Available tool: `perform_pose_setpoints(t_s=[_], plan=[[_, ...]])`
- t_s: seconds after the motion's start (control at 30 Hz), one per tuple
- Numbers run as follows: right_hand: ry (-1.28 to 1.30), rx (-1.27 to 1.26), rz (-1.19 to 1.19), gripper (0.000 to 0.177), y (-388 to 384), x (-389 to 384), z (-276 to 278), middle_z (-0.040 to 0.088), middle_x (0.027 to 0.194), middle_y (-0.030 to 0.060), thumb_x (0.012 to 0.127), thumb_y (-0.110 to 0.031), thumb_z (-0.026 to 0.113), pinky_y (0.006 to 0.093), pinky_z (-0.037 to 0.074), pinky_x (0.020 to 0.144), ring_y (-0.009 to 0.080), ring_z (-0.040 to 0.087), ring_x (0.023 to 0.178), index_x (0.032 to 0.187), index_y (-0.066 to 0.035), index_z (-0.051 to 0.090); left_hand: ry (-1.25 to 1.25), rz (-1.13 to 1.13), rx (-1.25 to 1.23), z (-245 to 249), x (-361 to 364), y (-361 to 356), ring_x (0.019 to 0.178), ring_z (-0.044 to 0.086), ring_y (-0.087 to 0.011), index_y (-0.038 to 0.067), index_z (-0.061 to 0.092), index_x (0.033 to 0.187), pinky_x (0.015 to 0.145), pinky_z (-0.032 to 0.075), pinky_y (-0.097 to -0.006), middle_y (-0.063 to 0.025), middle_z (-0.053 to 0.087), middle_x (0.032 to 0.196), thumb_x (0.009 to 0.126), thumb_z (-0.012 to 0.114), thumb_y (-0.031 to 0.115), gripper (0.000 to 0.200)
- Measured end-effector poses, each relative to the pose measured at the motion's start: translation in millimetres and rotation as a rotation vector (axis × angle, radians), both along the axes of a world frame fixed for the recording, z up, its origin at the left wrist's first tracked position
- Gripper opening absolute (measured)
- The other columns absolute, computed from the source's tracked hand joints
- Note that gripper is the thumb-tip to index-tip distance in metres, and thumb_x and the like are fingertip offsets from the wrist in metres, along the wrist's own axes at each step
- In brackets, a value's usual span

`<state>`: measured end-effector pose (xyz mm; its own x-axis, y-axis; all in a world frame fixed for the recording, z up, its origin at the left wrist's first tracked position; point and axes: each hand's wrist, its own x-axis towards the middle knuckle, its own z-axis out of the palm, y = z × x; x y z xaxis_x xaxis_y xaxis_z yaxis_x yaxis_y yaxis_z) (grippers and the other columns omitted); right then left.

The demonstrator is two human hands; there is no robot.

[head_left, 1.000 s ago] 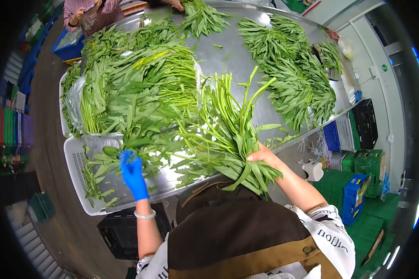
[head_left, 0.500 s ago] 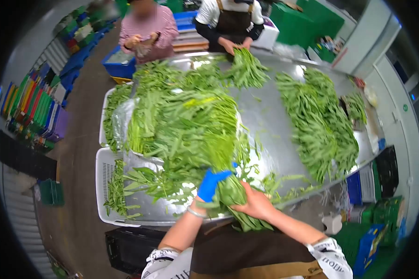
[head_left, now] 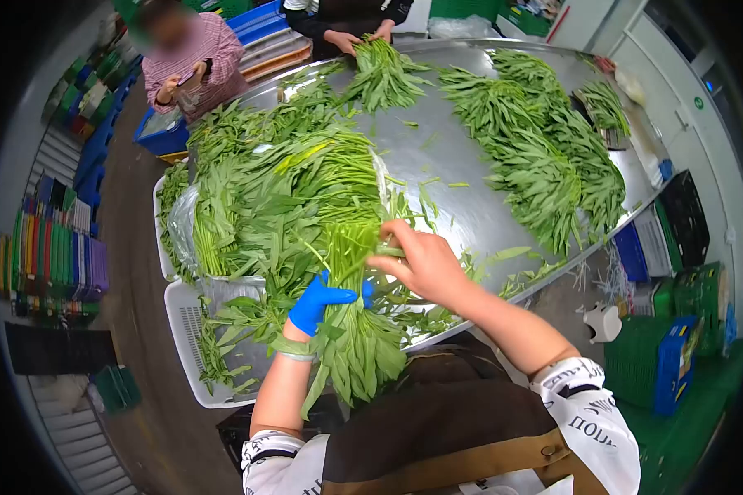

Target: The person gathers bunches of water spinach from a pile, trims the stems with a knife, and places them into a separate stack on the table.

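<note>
My left hand (head_left: 325, 299), in a blue glove, is wrapped round a bunch of leafy green vegetables (head_left: 357, 351). The cut stems point away from me and the leaves hang down towards my apron. My bare right hand (head_left: 421, 262) is at the right side of the stems, thumb and fingers closing on a green stalk there; its fingertips are partly hidden and blurred. Just beyond both hands lies a big pile of the same greens (head_left: 305, 194) on the metal table (head_left: 437, 157).
Sorted bunches (head_left: 537, 157) lie along the table's right side. White baskets (head_left: 191, 346) with loose greens stand at the left. Across the table a co-worker's hands (head_left: 362, 40) hold a bunch; another person (head_left: 191, 62) stands at the far left. Crates (head_left: 648, 363) are stacked at the right.
My right hand has moved from the leafy end of the bunch up to the stems. The left hand has kept its hold as the bunch turned more upright. My view has shifted.
</note>
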<state>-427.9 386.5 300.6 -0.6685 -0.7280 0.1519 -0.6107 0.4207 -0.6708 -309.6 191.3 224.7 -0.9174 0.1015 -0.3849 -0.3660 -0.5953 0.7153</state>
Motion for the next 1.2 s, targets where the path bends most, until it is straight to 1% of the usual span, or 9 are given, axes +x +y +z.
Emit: perform_pose_setpoints(t_s=[0.1, 0.2, 0.33, 0.5, 0.6, 0.87, 1.0, 1.13, 1.2], plan=[[-0.794, -0.359, 0.108, 0.025, 8, -24, -1, 0.058, 0.061, 0.0095, 0.091, -0.027, 0.062, 0.0356, 0.048, 0.057, 0.0279, 0.057, 0.054, 0.097, -0.004, 0.055, -0.069, -0.013, -0.088, 0, 4, -3, 0.08, 0.063, -0.0204, 0.001, 0.056, 0.12, 0.076, 0.054, -0.0339, -0.0097, 0.064, 0.093, 0.075, 0.068, 0.003, 0.047], [-1.002, -0.927, 0.083, 0.022, 33, -67, -22, 0.063, 0.071, 0.0134, 0.09, -0.023, 0.062, 0.0374, 0.05, 0.061, 0.0298, 0.062, 0.065, 0.101, -0.005, 0.057, -0.055, 0.008, -0.156, -9, 15, -8, 0.077, 0.063, -0.0169, 0.002, 0.058, 0.12, 0.075, 0.053, -0.0309, -0.0078, 0.065, 0.095, 0.075, 0.069, 0.002, 0.047], [0.238, -0.09, 0.027, 0.042, 42, -39, -19, 0.063, 0.107, 0.0124, 0.078, -0.019, 0.072, 0.0429, 0.047, 0.089, 0.0332, 0.057, 0.104, 0.114, -0.004, 0.057, 0.062, -0.2, -0.678, -2, 20, -3, 0.087, 0.067, -0.022, 0.004, 0.062, 0.114, 0.079, 0.052, -0.0335, -0.0085, 0.07, 0.098, 0.076, 0.071, 0.011, 0.041], [0.137, -0.069, 0.464, 0.07, 22, 39, 10, 0.055, 0.124, 0.0136, 0.07, -0.031, 0.079, 0.0434, 0.039, 0.103, 0.031, 0.05, 0.119, 0.127, -0.003, 0.05, 0.54, -0.477, -1.687, -25, 17, 44, 0.08, 0.065, -0.0346, 0.008, 0.064, 0.087, 0.065, 0.052, -0.045, -0.0174, 0.066, 0.086, 0.07, 0.068, 0.014, 0.019], [0.242, 0.427, 0.39, 0.08, 35, 48, -38, 0.056, 0.124, 0.015, 0.064, -0.034, 0.083, 0.042, 0.04, 0.102, 0.0333, 0.05, 0.119, 0.127, 0.001, 0.048, 0.583, -0.587, -1.696, -9, 12, 64, 0.071, 0.064, -0.0355, 0.007, 0.063, 0.084, 0.061, 0.051, -0.0453, -0.0174, 0.065, 0.077, 0.068, 0.067, 0.011, 0.017], [-0.707, 0.199, 0.272, 0.053, 81, 61, -143, 0.066, 0.094, 0.0145, 0.068, -0.019, 0.077, 0.0347, 0.05, 0.078, 0.0246, 0.064, 0.085, 0.113, -0.003, 0.057, 0.58, -0.762, -1.67, 0, 9, 94, 0.077, 0.064, -0.0348, 0.007, 0.062, 0.096, 0.066, 0.051, -0.044, -0.0158, 0.065, 0.084, 0.066, 0.067, 0.009, 0.031], [-0.696, 0.159, 0.162, 0.036, 104, 32, -119, 0.067, 0.081, 0.0085, 0.069, -0.016, 0.076, 0.029, 0.05, 0.07, 0.0153, 0.063, 0.074, 0.099, -0.001, 0.063, 0.843, -0.352, -1.866, 25, 1, 109, 0.115, 0.049, -0.0291, 0.008, 0.058, 0.12, 0.095, 0.039, -0.0444, -0.0114, 0.054, 0.123, 0.07, 0.072, 0.012, 0.052], [-1.026, -0.254, -0.104, 0.03, 155, -24, -63, 0.066, 0.08, 0.0074, 0.07, -0.013, 0.074, 0.03, 0.05, 0.062, 0.0169, 0.061, 0.065, 0.096, 0.0, 0.063, 0.885, 0.216, -1.631, 49, 16, 107, 0.101, 0.056, -0.031, 0.007, 0.059, 0.116, 0.088, 0.043, -0.0423, -0.0112, 0.06, 0.114, 0.074, 0.074, 0.012, 0.044], [-1.135, -0.411, -0.201, 0.025, 171, -46, -66, 0.063, 0.076, 0.0071, 0.071, -0.009, 0.071, 0.03, 0.049, 0.058, 0.0164, 0.06, 0.061, 0.092, 0.001, 0.062, 0.742, 0.087, -1.559, 21, 22, 114, 0.096, 0.057, -0.0321, 0.007, 0.061, 0.112, 0.085, 0.044, -0.0426, -0.0113, 0.062, 0.107, 0.075, 0.073, 0.012, 0.039]])
